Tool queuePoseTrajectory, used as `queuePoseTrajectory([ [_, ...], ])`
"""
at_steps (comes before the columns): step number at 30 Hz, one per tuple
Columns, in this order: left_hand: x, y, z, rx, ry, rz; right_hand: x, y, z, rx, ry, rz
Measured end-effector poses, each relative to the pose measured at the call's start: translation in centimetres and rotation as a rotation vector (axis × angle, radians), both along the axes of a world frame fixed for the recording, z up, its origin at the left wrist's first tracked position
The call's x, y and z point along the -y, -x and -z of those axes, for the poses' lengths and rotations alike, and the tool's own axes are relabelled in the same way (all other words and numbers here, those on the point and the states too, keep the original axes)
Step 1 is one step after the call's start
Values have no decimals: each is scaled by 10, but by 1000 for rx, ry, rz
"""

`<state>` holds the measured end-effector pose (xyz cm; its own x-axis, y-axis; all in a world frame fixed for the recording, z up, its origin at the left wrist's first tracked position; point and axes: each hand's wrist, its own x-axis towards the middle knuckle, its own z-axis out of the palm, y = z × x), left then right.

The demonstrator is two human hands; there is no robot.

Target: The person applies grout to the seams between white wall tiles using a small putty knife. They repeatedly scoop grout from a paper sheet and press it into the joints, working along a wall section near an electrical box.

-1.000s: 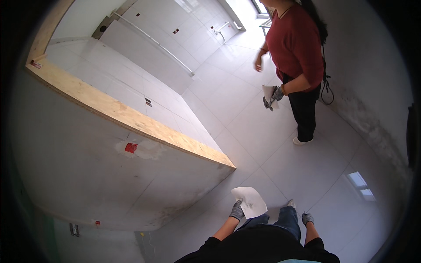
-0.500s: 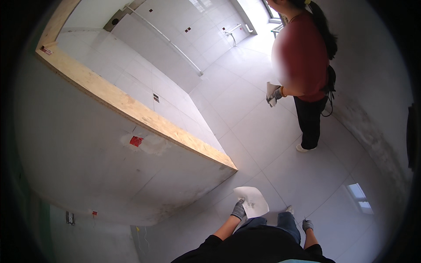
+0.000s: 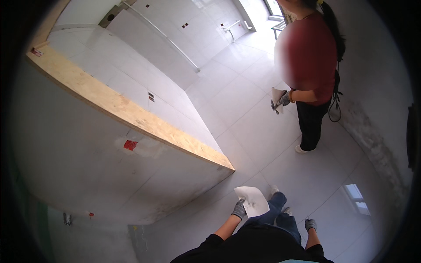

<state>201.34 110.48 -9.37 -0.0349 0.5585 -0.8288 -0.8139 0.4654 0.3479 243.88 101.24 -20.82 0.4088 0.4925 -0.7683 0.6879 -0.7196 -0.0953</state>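
The gloved left hand [image 3: 239, 209] has its grip closed on the near edge of a smudged white sheet [image 3: 258, 201], held before the jeans [image 3: 277, 202]. The gloved right hand [image 3: 311, 225] hangs low, well apart from it; whether its grip holds anything is too small to tell. Beyond, left, a half-height wall [image 3: 87, 153] carries a chipboard cap [image 3: 131, 116]. Farther off, a co-worker in a red top [image 3: 313, 57] holds a similar pale sheet [image 3: 277, 94] above the tiled floor [image 3: 245, 118].

red patch [image 3: 130, 144] on grey wall [image 3: 79, 127]

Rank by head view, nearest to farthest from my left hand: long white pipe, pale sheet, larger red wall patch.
1. Pale sheet, held in your left hand.
2. Larger red wall patch, off to the left.
3. Long white pipe, far off, upper left.
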Motion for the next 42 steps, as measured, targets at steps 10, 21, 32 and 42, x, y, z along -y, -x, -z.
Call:
queuePoseTrajectory([
  [10, -153, -17, 51, 275, -155, 55, -128, -28, -12, 45, -26, -78],
  [21, -238, -26, 23, 269, -47, -100, -271, -27, -21, -59, -152, -147],
  [32, -260, -56, 8, 148, -24, -326, -391, -72, -17, -78, -60, -441],
  [42, -280, -81, 11, 194, -168, -427, -472, -117, -11, -85, -124, -524],
])
